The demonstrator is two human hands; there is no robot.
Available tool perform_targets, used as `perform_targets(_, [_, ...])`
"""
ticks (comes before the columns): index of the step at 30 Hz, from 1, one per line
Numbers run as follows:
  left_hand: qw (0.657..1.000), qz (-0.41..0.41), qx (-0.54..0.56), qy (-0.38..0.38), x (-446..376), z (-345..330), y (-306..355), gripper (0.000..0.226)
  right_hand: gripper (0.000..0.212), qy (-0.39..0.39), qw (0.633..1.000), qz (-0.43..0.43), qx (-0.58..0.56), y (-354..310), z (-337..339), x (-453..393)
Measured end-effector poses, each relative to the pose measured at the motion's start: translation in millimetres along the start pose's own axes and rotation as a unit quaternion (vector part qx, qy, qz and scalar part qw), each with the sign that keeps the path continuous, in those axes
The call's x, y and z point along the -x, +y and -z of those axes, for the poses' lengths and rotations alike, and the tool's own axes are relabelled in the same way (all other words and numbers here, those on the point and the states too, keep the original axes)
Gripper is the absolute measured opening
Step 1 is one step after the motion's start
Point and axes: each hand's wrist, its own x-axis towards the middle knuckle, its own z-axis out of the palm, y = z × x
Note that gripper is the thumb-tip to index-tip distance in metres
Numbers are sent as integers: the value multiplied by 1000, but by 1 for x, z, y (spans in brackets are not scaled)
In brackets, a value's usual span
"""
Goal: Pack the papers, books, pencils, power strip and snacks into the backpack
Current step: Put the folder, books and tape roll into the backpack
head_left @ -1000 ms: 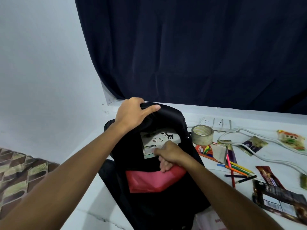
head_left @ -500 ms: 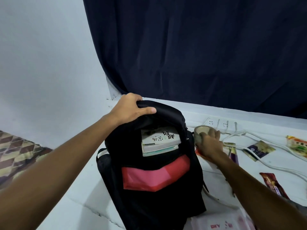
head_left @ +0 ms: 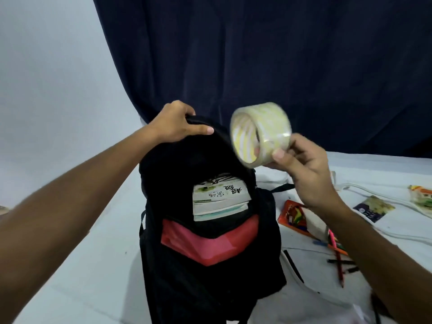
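Note:
A black backpack (head_left: 205, 281) with a red front panel stands upright and open on the white table. Books (head_left: 218, 197) with white and green covers stand inside its mouth. My left hand (head_left: 177, 123) grips the top edge of the backpack and holds it open. My right hand (head_left: 301, 164) holds a roll of clear tape (head_left: 261, 132) in the air just right of the backpack's opening. Coloured pencils (head_left: 336, 251) and an orange pencil box (head_left: 297, 218) lie on the table to the right. Snack packets (head_left: 374, 208) lie further right.
A white cable (head_left: 364, 187) runs across the table (head_left: 98, 265) at the right, near another snack packet (head_left: 420, 195) at the frame's edge. A dark curtain (head_left: 268, 54) hangs behind the table. A grey wall fills the left side.
My right hand left the backpack's opening, took the tape roll from the table and lifted it up beside the backpack. My left hand kept its grip on the backpack's top.

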Motion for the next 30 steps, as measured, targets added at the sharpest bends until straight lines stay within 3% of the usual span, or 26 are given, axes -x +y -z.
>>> perform_targets(4, [999,-29,-24,12,-12,6,3,52,16,-203,970,-29,127,-11,-36,-3])
perform_targets(7, [998,-50,-41,23,-13,9,7,52,17,-331,880,-47,336,2,-66,-16])
perform_targets(9, [996,-68,-42,36,-12,7,10,52,9,-378,832,-96,395,18,-87,-27])
perform_targets(15, [992,-86,-64,64,-4,1,17,63,9,-366,834,-134,390,88,-134,-60])
perform_targets(23, [990,-84,-70,91,7,11,3,70,33,-431,742,-165,486,145,-160,-61])
perform_targets(27, [986,-98,-88,102,11,19,-2,76,54,-456,724,-156,493,158,-171,-69])
perform_targets(30, [984,-104,-102,106,13,21,-1,77,50,-465,697,-175,518,173,-178,-75])
